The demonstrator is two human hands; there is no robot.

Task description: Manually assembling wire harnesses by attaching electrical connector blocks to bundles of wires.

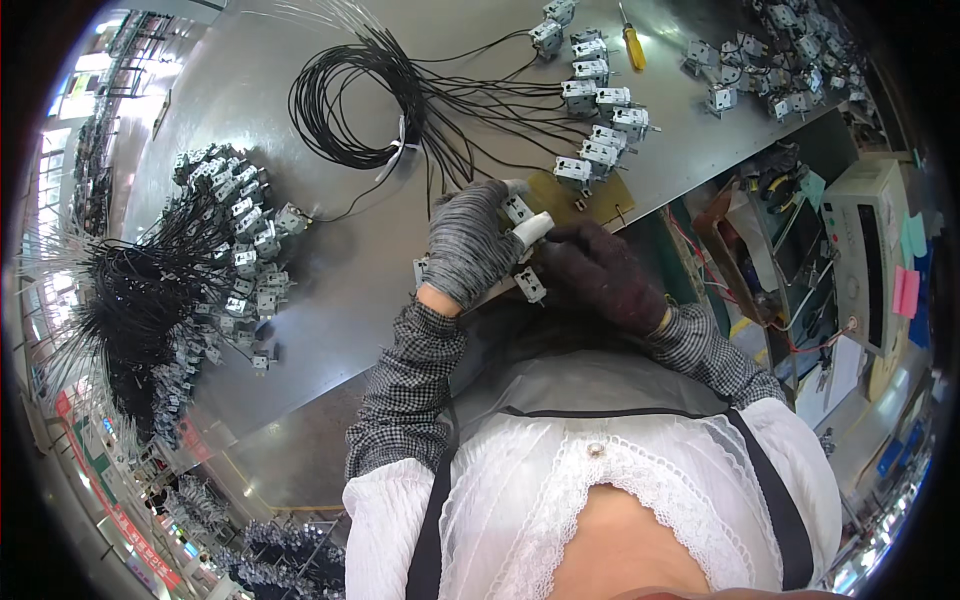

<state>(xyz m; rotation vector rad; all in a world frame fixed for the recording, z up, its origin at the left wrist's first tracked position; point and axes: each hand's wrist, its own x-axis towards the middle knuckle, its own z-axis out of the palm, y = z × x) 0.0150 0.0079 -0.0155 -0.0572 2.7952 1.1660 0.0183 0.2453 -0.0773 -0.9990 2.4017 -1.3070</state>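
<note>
My left hand [466, 248], in a grey knit glove with white fingertip covers, is closed on a small silver metal thermostat [517, 210] at the table's front edge. Beside it my right hand [606, 278], in a dark maroon glove, has its fingers bent together close to the left thumb; what they hold, if anything, is hidden. Just below the hands hangs another thermostat [530, 286]. A coil of black leads [345, 110], tied with a white strip, runs to a row of thermostats [600, 150] beyond my hands. A brownish plate [600, 198] lies under the row's near end.
To the left is a large heap of thermostats [245, 235] with black leads [130, 290]. A yellow-handled screwdriver [633, 48] and a pile of thermostats [785, 60] lie at the far right. Right of the metal table [310, 330] stand an open tool drawer [770, 240] and a beige instrument [862, 260].
</note>
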